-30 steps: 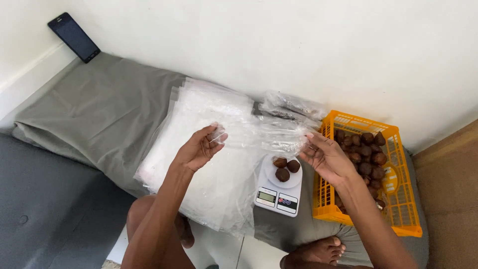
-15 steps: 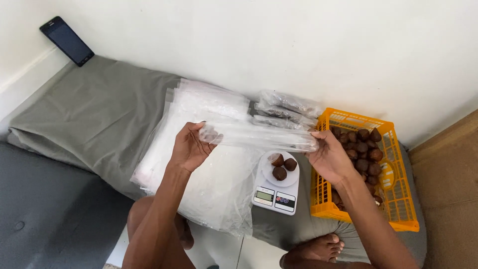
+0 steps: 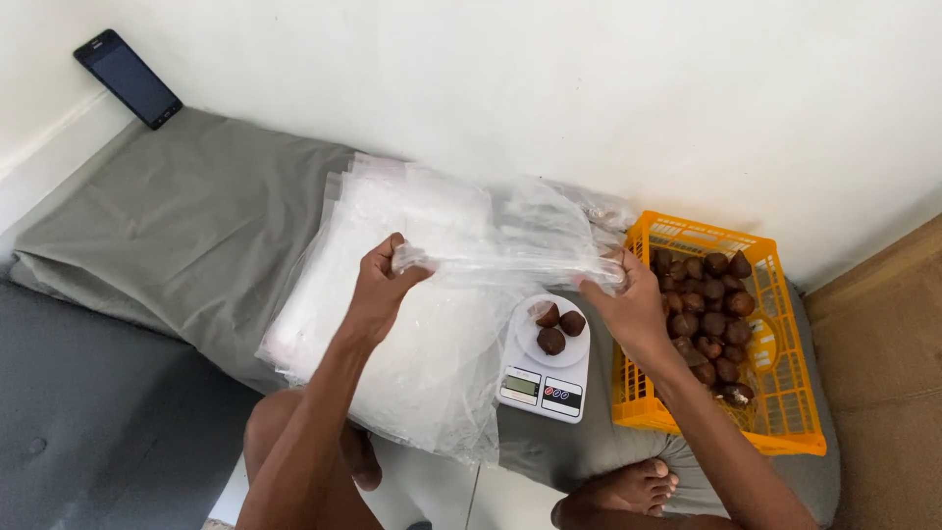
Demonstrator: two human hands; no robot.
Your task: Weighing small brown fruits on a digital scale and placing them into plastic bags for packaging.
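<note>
Left hand point(image 3: 378, 290) and right hand point(image 3: 628, 304) each grip an end of a clear plastic bag point(image 3: 505, 260), stretched above the kitchen scale point(image 3: 545, 368).

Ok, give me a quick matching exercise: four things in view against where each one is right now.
Things:
1. clear plastic bag
2. brown fruits
3. yellow crate
4. phone

Places:
A. leaning on the wall, far left
B. stretched between left hand and right hand
C. on the white scale
D. right of the scale

Pairs: 1-B, 2-C, 3-D, 4-A
</note>
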